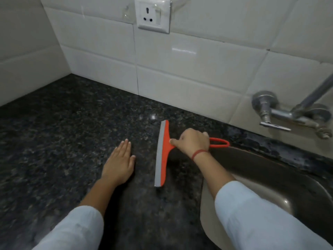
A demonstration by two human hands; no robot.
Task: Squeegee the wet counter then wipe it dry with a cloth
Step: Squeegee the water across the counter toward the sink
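Note:
An orange squeegee point(163, 152) with a grey rubber blade rests blade-down on the dark speckled granite counter point(63, 138), just left of the sink. My right hand point(193, 142) is closed around its handle, whose looped end sticks out to the right. My left hand point(119, 164) lies flat on the counter, palm down with fingers together, a little left of the blade and holding nothing. No cloth is in view.
A steel sink point(281, 184) is set into the counter at the right. A metal wall tap point(281, 112) sticks out above it. White wall tiles point(180, 73) back the counter, with a socket plate point(153, 15) high up.

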